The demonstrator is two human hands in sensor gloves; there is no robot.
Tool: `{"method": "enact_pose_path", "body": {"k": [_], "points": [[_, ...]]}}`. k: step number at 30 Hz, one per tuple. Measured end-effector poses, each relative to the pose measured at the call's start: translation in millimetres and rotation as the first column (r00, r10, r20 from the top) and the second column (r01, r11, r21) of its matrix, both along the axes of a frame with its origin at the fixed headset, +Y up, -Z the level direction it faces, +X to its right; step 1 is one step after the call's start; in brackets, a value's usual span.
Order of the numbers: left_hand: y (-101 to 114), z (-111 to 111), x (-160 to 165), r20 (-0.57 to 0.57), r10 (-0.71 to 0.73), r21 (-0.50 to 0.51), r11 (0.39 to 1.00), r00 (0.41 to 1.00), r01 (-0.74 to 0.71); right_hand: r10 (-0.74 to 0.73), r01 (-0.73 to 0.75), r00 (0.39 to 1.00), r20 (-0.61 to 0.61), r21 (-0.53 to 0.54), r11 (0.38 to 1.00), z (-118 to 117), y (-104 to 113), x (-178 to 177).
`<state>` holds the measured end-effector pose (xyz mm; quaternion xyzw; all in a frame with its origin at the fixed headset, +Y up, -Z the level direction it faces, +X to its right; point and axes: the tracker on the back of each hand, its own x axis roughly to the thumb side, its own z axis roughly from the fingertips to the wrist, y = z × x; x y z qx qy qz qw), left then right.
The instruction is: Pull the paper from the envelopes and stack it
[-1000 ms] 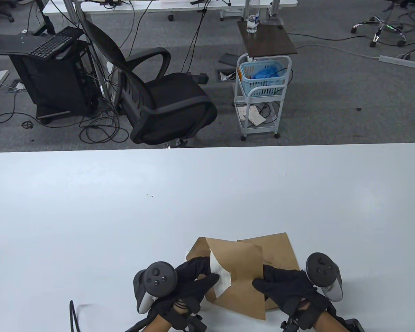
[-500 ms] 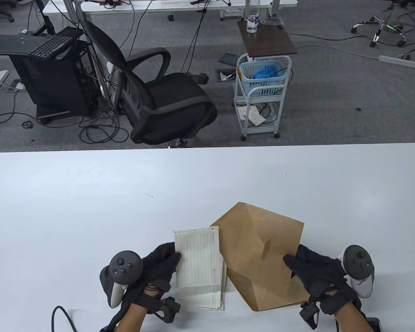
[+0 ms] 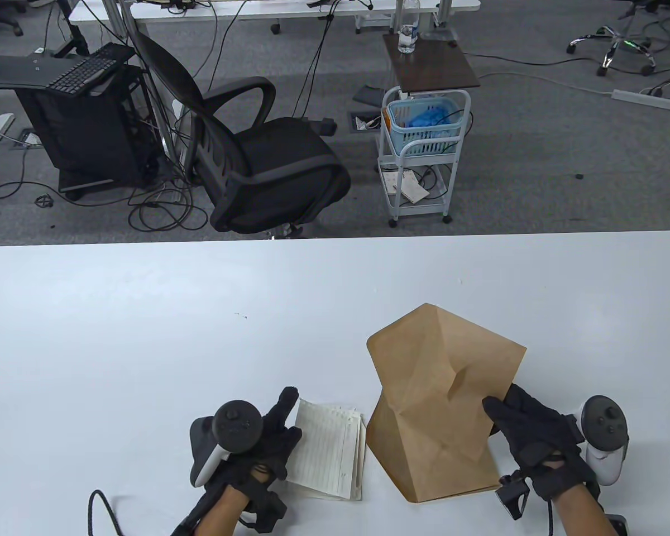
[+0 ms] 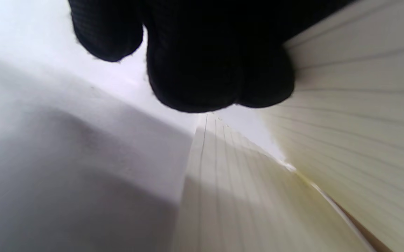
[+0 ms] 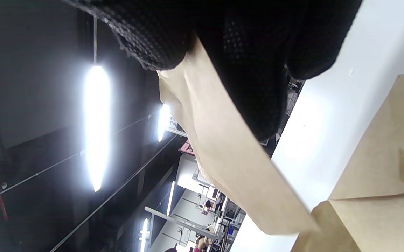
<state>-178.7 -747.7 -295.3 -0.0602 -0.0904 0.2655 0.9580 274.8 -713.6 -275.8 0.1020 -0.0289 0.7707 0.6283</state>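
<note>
1. Table view: left hand (image 3: 262,441) with fingers spread open, resting on the edge of the lined paper (image 3: 329,452), probably to press the sheets flat onto the stack near the front edge of the table (image 3: 145,335).
2. Table view: right hand (image 3: 530,435) gripping the brown envelope (image 3: 441,391) by its right edge, raised and crumpled, just beside the paper, likely to keep it off the stack.
3. Left wrist view: gloved fingertips (image 4: 195,70) above lined sheets (image 4: 356,122), one sheet seemingly lifted over another; real contact hard to tell here.
4. Right wrist view: fingers (image 5: 251,70) closed on a fold of the envelope (image 5: 223,150); a second brown envelope (image 5: 380,175) lying on the table, probably waiting for its turn.
</note>
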Motion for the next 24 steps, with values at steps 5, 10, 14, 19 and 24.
{"method": "enact_pose_path", "body": {"k": [5, 10, 14, 19, 24], "points": [[-7.6, 1.6, 24.0, 0.098, -0.308, 0.032, 0.951, 0.946, 0.307, 0.022, -0.022, 1.0, -0.007, 0.001, 1.0, 0.1, -1.2, -3.1], [-12.5, 7.6, 44.6, 0.163, -0.54, 0.068, 0.841, 0.826, 0.537, 0.047, -0.047, 0.999, -0.017, -0.003, 0.999, -1.2, -3.2, -5.4], [-12.7, 8.5, 48.7, 0.147, -0.594, 0.08, 0.804, 0.791, 0.589, 0.047, -0.047, 0.999, -0.027, -0.013, 0.999, -3.0, -5.4, -8.3], [-13.7, 7.4, 47.1, 0.162, -0.571, 0.052, 0.82, 0.805, 0.57, 0.057, -0.058, 0.997, -0.05, -0.026, 0.998, -3.5, -8.1, -13.8], [6.4, 7.6, 36.2, 0.143, -0.505, 0.07, 0.863, 0.851, 0.5, 0.058, -0.06, 0.996, -0.072, -0.031, 0.998, -3.0, -7.2, -18.7]]}}
